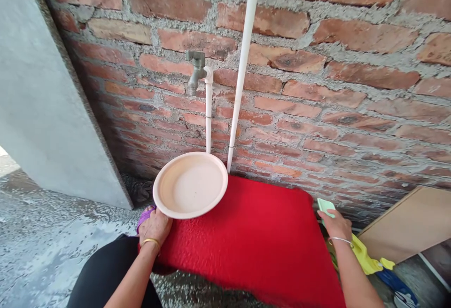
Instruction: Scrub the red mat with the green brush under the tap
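A pale pink plastic basin [197,183] stands over the left end of a red cloth [260,237], tilted toward me. My left hand [155,228] is closed at the basin's near left rim, and some of its fingers are hidden. The basin holds no visible items, only a small dark speck. Beyond the cloth's right edge, my right hand [336,225] is closed around a small pale green block [326,206] with rounded corners, whose exact kind I cannot make out. The red cloth lies spread over a low surface that it mostly hides.
A grey tap [197,70] on a white pipe [208,115] sticks out above the basin. A taller white pipe [243,68] runs up the brick wall [338,87]. A grey slab [59,91] leans at left above wet floor. Yellow cloth [364,256] and a board [408,221] lie right.
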Motion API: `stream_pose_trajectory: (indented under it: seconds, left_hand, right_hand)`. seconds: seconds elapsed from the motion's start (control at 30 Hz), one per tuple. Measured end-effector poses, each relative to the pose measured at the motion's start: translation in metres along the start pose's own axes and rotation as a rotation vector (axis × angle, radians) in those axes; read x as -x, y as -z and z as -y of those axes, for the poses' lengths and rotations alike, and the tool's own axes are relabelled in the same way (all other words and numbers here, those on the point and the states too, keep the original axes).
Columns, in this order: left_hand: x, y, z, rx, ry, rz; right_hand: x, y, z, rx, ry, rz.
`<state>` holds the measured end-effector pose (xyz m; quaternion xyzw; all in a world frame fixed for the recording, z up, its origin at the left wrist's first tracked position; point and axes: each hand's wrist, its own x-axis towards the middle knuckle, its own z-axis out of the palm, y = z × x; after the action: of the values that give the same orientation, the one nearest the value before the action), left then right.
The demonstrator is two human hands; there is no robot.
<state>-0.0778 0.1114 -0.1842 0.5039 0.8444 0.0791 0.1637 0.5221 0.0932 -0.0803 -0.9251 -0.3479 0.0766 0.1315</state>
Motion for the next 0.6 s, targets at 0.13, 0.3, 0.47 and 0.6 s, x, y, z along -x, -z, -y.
stream_pose_trajectory:
  seconds: [0.13,0.3,0.47,0.6]
  left_hand:
    - [0.0,0.001,-0.003,0.052,0.014,0.018]
    - [0.003,0.007,-0.007,0.081,0.016,0.037]
    - [0.003,0.008,-0.007,0.108,0.01,0.066]
    - [0.0,0.003,-0.004,0.113,0.01,0.057]
  right_hand:
    - [0.022,-0.004,-0.015,-0.113,-0.046,-0.035]
    - [0.086,-0.045,0.061,-0.222,0.239,0.094]
    - [0.16,-0.092,0.164,-0.183,0.44,0.212]
    - [0.198,-0.117,0.211,-0.118,0.546,0.253]
